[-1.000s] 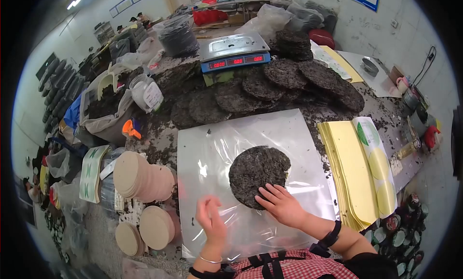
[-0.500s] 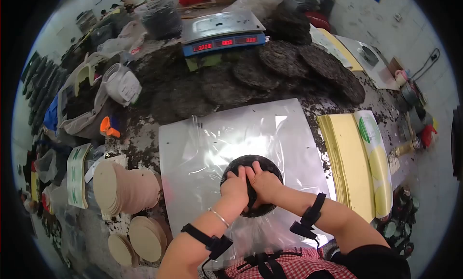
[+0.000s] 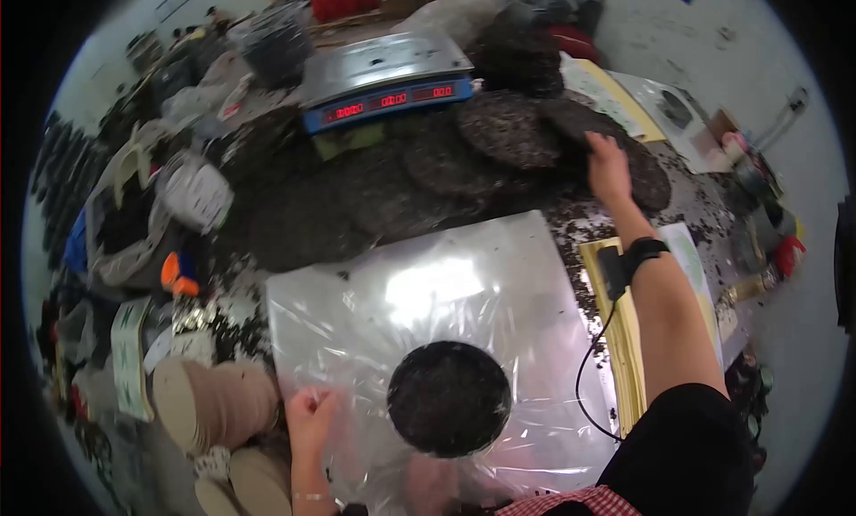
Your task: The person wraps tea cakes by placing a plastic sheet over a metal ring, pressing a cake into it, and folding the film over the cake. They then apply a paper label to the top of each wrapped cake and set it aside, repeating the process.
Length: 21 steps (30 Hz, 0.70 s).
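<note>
A dark round cake of flaky material lies on the clear plastic sheet in front of me. My left hand is at the sheet's left side, fingers curled together; whether they pinch the plastic is not clear. Stretched far out to the right, my right hand has its fingertips at the edge of a dark flaky disc in the overlapping row. Another such disc lies just left of it.
Behind the discs stands a blue scale with red digits. Stacked beige round cards are at the left, near an orange-handled tool. Yellow sheets lie under my right arm. An open bag of dark material sits at the far left.
Both hands have left the dark round cake. My right hand has reached forward and right to the discs; my left has moved to the sheet's left side. The view has shifted.
</note>
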Each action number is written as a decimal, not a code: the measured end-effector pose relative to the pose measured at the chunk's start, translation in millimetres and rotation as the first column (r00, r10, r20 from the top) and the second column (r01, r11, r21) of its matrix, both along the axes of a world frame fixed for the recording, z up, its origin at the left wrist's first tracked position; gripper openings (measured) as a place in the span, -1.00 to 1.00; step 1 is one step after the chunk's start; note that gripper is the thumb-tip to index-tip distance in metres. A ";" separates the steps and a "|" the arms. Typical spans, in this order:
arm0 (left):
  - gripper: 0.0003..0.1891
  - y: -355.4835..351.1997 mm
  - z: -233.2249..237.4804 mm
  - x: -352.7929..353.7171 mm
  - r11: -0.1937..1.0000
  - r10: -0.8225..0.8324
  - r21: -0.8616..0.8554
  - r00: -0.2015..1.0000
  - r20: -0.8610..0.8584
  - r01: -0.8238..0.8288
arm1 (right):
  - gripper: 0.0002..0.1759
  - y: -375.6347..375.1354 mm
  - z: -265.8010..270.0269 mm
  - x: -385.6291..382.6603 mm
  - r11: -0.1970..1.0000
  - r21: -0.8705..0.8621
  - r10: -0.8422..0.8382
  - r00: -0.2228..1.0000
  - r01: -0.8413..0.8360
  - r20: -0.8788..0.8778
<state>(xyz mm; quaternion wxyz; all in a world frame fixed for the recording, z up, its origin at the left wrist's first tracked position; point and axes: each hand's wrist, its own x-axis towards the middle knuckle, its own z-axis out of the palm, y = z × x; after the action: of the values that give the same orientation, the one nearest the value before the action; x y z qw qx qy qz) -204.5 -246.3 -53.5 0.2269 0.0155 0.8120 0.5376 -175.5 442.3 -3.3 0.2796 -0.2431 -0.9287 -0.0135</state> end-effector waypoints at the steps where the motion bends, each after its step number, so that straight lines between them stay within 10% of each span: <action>1: -0.86 8.7 23.2 -0.1 0.999 0.053 0.011 0.994 -0.098 -0.052 | -0.44 -9.4 10.7 -2.0 0.999 -0.042 0.002 0.976 -0.012 -0.218; 4: -0.91 11.6 66.6 7.9 0.979 0.202 0.099 0.916 -0.346 -0.178 | -0.58 -121.1 103.5 33.3 0.956 -0.171 0.074 0.760 -0.238 -0.646; 7: -0.92 28.8 135.5 49.2 0.932 0.308 0.075 0.666 -0.679 -0.354 | -0.64 -252.0 114.1 120.0 0.860 0.223 0.494 0.640 -0.459 -0.589; 10: -0.88 19.9 148.6 82.4 0.859 0.457 0.265 0.425 -0.781 -0.437 | -0.46 -373.4 67.9 211.3 0.618 -0.019 0.782 0.616 -0.786 -0.096; 12: -0.80 24.2 155.6 100.0 0.871 0.475 0.323 0.464 -0.748 -0.371 | -0.41 -397.6 1.0 222.7 0.665 -0.186 0.746 0.641 -0.723 0.179; 15: -0.65 56.8 162.5 103.3 0.995 -0.096 -0.083 0.541 -0.835 0.050 | -0.44 -397.7 -2.0 225.2 0.669 -0.186 0.743 0.655 -0.720 0.136; 21: -0.26 131.9 83.6 85.0 0.654 -0.752 -0.673 0.200 -0.628 0.346 | -0.49 -396.6 1.8 222.5 0.713 -0.246 0.701 0.674 -0.656 0.233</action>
<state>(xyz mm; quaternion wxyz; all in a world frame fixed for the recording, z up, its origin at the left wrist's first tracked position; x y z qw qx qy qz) -119.5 -114.3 30.0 -0.0487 0.5415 0.8255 0.1516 47.0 45.7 -1.5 0.0972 0.1060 -0.9824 0.1194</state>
